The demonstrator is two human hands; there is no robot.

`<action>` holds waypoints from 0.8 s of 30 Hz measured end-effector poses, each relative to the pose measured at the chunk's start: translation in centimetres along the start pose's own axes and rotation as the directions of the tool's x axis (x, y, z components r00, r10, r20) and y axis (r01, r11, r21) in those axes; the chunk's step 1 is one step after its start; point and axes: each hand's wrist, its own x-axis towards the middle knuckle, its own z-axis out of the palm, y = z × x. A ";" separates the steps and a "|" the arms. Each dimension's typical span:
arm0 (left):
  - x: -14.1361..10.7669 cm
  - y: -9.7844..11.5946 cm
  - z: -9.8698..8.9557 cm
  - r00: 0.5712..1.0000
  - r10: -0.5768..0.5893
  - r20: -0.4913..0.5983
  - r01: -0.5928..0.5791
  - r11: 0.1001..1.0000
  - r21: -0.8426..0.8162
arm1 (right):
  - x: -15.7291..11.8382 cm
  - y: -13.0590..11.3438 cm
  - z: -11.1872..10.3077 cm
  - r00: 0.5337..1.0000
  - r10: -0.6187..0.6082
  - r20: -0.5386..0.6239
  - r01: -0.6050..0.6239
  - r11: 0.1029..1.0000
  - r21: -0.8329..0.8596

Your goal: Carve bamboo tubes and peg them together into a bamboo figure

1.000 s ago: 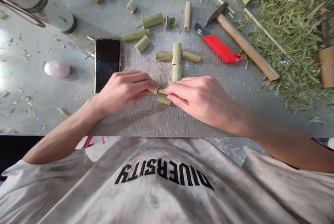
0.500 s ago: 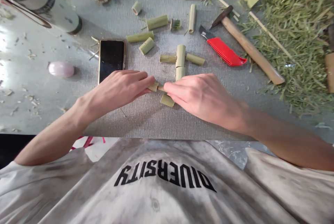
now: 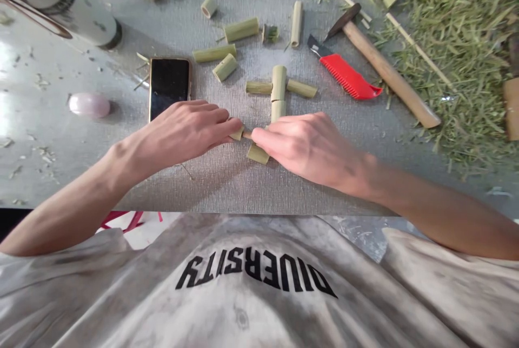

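My left hand [image 3: 194, 131] is closed around a short bamboo piece [image 3: 237, 134], of which only the right end shows. Between thumb and fingers, my right hand [image 3: 302, 145] pinches a thin wooden stick [image 3: 247, 135] whose tip meets that end; whether it sits inside I cannot tell. Below the stick, by my right fingertips, lies another cut bamboo piece [image 3: 258, 154]. Just above my right hand, two upright bamboo sections [image 3: 278, 83] stand end to end, with a thinner bamboo piece [image 3: 258, 87] on the left and another [image 3: 302, 88] on the right, forming a cross.
A phone [image 3: 169, 86] lies partly under my left hand, with a pink oval object [image 3: 89, 105] further left. A red-handled cutter [image 3: 351, 77] and a hammer [image 3: 389, 69] rest at the right, near heaped green shavings [image 3: 458, 56]. Loose bamboo pieces [image 3: 241, 29] lie behind.
The whole view has shifted slightly, so things on the table appear a little higher and further left. Both hands keep the same hold, the stick still at the bamboo piece's end.
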 end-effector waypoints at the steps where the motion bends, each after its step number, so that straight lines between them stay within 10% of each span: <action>1: 0.0 -0.1 0.0 1.000 0.001 -0.004 -0.001 1.000 -0.009 | 0.0 0.0 0.0 1.000 0.015 -0.005 -0.015 1.000 0.011; 15: -0.1 -0.3 0.0 0.999 -0.005 -0.042 0.003 1.000 -0.028 | 0.3 0.7 1.0 0.994 -0.024 -0.104 0.029 0.998 0.047; 24: -0.4 0.3 -1.8 0.930 -0.015 -0.367 0.049 0.995 0.083 | -1.0 1.0 -1.5 0.943 0.032 -0.331 0.058 0.964 0.259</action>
